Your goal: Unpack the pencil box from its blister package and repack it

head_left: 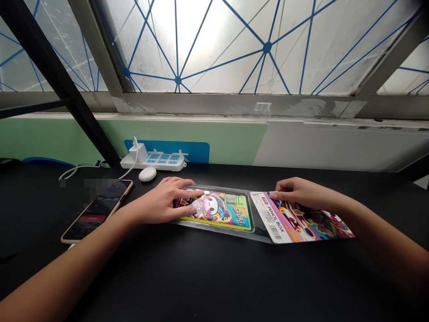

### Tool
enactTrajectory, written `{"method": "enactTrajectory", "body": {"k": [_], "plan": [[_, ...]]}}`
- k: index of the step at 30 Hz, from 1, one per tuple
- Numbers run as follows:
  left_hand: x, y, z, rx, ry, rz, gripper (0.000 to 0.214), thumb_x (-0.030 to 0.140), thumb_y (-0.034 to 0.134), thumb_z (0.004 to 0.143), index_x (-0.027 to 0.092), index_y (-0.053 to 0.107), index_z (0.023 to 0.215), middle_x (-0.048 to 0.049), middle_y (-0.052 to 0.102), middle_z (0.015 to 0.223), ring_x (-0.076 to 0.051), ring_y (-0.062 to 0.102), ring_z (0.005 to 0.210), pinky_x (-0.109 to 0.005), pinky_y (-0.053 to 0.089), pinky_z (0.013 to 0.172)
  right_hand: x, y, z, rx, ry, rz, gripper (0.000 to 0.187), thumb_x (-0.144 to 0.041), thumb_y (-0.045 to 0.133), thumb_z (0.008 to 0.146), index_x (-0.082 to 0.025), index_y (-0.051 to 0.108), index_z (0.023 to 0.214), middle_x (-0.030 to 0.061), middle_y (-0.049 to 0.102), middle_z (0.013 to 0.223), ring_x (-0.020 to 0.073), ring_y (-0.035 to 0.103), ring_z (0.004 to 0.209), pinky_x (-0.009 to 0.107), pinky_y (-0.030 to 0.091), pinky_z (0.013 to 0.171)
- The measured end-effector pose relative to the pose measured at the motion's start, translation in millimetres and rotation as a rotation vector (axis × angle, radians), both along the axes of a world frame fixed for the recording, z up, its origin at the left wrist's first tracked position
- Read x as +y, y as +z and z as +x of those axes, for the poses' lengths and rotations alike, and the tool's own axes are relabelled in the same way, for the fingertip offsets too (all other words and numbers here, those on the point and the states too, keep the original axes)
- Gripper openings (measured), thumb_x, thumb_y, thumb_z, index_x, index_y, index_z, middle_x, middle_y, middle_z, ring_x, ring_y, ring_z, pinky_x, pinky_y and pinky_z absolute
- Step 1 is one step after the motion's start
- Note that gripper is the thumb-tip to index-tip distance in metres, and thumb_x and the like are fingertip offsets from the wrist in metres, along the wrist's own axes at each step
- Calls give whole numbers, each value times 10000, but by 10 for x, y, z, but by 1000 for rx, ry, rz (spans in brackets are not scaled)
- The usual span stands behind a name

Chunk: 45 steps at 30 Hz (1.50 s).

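Note:
A colourful pencil box with a cartoon figure and the word SPORT lies in a clear plastic package on the black table. Across its left end rests my left hand, fingers apart and laid flat. To the right, my right hand pinches the upper edge of a printed card between thumb and curled fingers. The card reads PENCIL BOX and carries a barcode. Its left end overlaps or meets the plastic package; whether the two are joined I cannot tell.
Left of my left hand lies a phone in a tan-edged case. Behind it are a white earbud case and a power strip with a plugged charger and cable. A black slanted post rises at the left, before the window.

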State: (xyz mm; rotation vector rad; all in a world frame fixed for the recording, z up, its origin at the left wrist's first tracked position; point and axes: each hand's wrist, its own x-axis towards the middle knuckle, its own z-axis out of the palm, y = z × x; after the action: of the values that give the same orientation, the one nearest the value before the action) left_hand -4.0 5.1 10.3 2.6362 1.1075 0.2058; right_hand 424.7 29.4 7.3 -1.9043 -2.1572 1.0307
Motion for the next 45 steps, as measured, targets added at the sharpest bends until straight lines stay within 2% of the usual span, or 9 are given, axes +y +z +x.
{"method": "enactTrajectory", "body": {"k": [7, 16, 20, 26, 34, 39, 45], "plan": [[1, -35, -5, -9, 40, -9, 523, 647, 512, 1001, 448, 556, 1483, -74, 503, 1574, -389, 438, 1422, -582, 310, 1162, -77, 58, -90, 0, 22, 20, 550, -775, 661, 789, -236, 589, 710, -14, 557, 648, 157, 462, 602, 291, 307, 535], [-15, -45, 28, -21, 64, 0, 533, 668, 518, 990, 435, 582, 1465, -68, 513, 1565, -373, 446, 1408, -571, 305, 1165, -153, 109, -230, -12, -36, 49, 560, -776, 676, 774, -238, 547, 687, -21, 522, 645, 155, 441, 599, 291, 294, 526], [-13, -42, 30, -5, 56, -6, 533, 671, 507, 994, 446, 567, 1474, -65, 503, 1576, -374, 441, 1416, -578, 296, 1169, -125, 86, -202, 10, -26, 40, 559, -778, 683, 765, -242, 546, 684, -28, 524, 633, 156, 447, 594, 290, 293, 526], [-9, -42, 28, 2, 37, 5, 531, 674, 506, 995, 461, 553, 1479, -51, 484, 1598, -380, 431, 1436, -577, 297, 1178, -75, 104, -102, -64, 52, 101, 586, -815, 649, 764, -238, 582, 693, -18, 561, 633, 159, 463, 600, 289, 309, 532], [0, -50, 9, -22, 20, 17, 528, 660, 526, 990, 442, 572, 1468, -72, 510, 1583, -396, 463, 1421, -594, 313, 1176, -125, 269, -99, -144, 42, 187, 661, -903, 579, 723, -245, 609, 682, 15, 604, 641, 174, 490, 591, 305, 350, 540], [-9, -41, 21, -40, 22, 17, 523, 657, 533, 986, 431, 592, 1455, -70, 530, 1568, -394, 478, 1408, -582, 322, 1180, -138, 273, -109, -209, 40, 227, 669, -915, 552, 728, -250, 620, 690, 35, 654, 690, 192, 526, 617, 319, 368, 556], [0, -38, 15, 1, 25, 2, 525, 652, 520, 993, 439, 572, 1471, -71, 495, 1594, -400, 448, 1430, -596, 304, 1177, -136, 258, -87, -216, 20, 237, 615, -870, 602, 731, -256, 629, 705, 29, 674, 697, 200, 553, 632, 323, 382, 567]]}}
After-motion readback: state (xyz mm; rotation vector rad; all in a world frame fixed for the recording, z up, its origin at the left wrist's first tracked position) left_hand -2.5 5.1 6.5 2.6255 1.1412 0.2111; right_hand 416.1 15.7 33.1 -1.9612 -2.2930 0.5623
